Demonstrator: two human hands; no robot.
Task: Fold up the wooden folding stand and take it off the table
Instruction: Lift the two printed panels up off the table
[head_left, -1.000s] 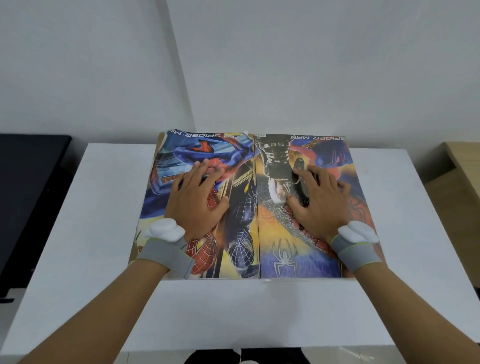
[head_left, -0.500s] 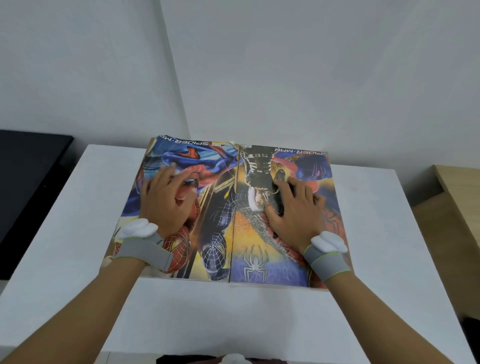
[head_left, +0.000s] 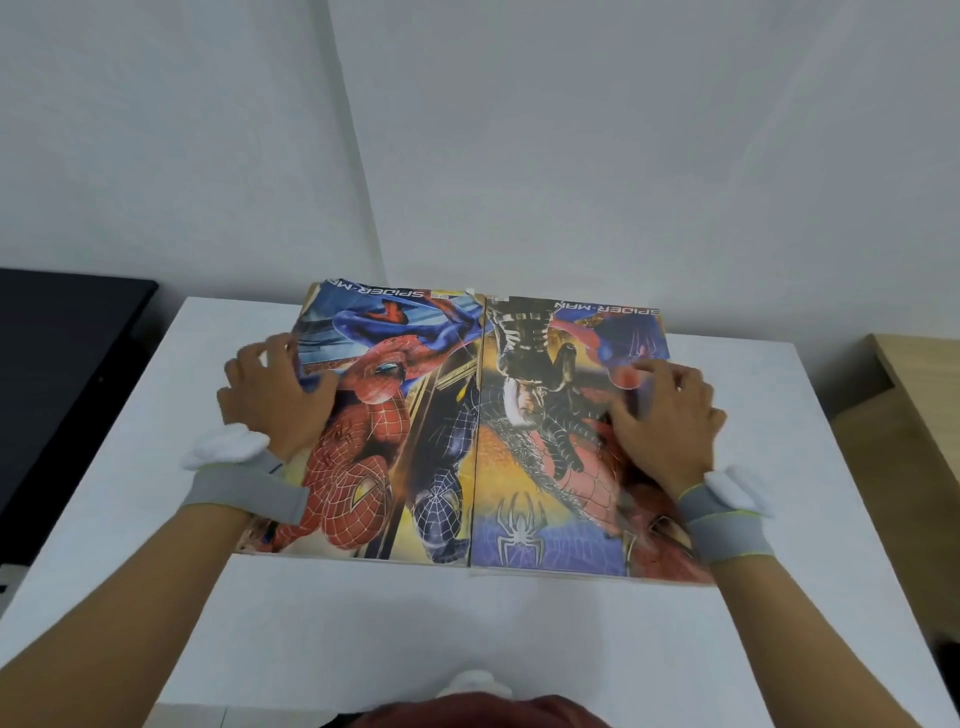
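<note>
The wooden folding stand (head_left: 478, 431) is laid flat and open on the white table (head_left: 779, 467), in the middle of the frame. Its two panels are covered with bright comic-hero pictures in red, blue and yellow, and they are joined along a seam that runs from the far edge to the near edge. Bare wood is seen as a thin strip along the near edge.

The left hand (head_left: 275, 395) is placed at the left side of the left panel, in the centre left of the frame. Its fingers (head_left: 283, 345) are bent over the panel's outer edge and its thumb is laid on the printed face, so the edge is loosely held rather than clenched. The right hand (head_left: 670, 410) is spread palm down on the outer part of the right panel, in the centre right of the frame, with fingers curled a little and touching the surface; nothing is gripped by it.

A grey band (head_left: 244, 488) with a white piece on top is worn on each wrist. White walls (head_left: 623, 156) are seen behind the table, a dark surface (head_left: 57, 364) at the left edge of the frame, and a light wooden piece of furniture (head_left: 919, 410) at the right edge
</note>
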